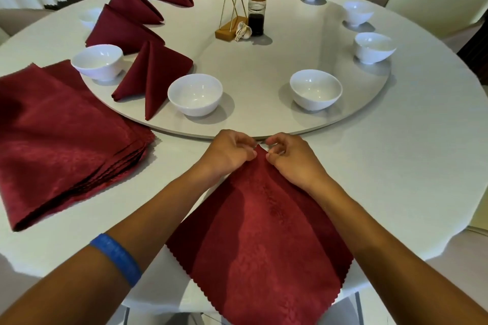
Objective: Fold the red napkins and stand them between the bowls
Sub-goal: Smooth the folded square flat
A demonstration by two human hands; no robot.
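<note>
A flat stack of dark red cloth napkins [63,139] lies at the table's left. Four folded red napkin cones [151,73] stand among white ceramic bowls [195,93]. The left hand [229,153] and right hand [293,158] each pinch the far corner of a spread red napkin [261,240].

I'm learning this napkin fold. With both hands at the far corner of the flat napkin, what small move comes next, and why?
Probably draw that corner toward the near edge. The left hand and right hand pinch the far tip of the flat napkin, which lies open, unlike the standing napkin.
</note>
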